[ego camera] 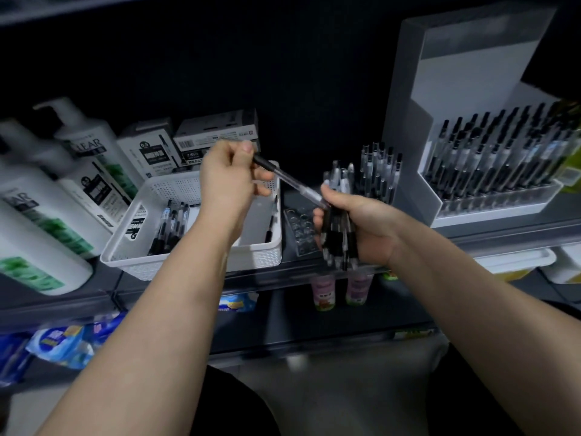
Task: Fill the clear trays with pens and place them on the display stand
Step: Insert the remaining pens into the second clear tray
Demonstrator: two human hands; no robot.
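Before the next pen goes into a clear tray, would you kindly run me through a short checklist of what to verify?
1. Single pen pinched in the left hand: ok.
2. Pen bundle gripped in the right hand: ok.
3. Empty clear tray lying on the shelf with open holes: ok.
4. Single pen lined up with a tray hole: not ok, its tip is at the right hand.
5. Spare pens left in the white basket: ok.
6. Free slot on the display stand: cannot tell.
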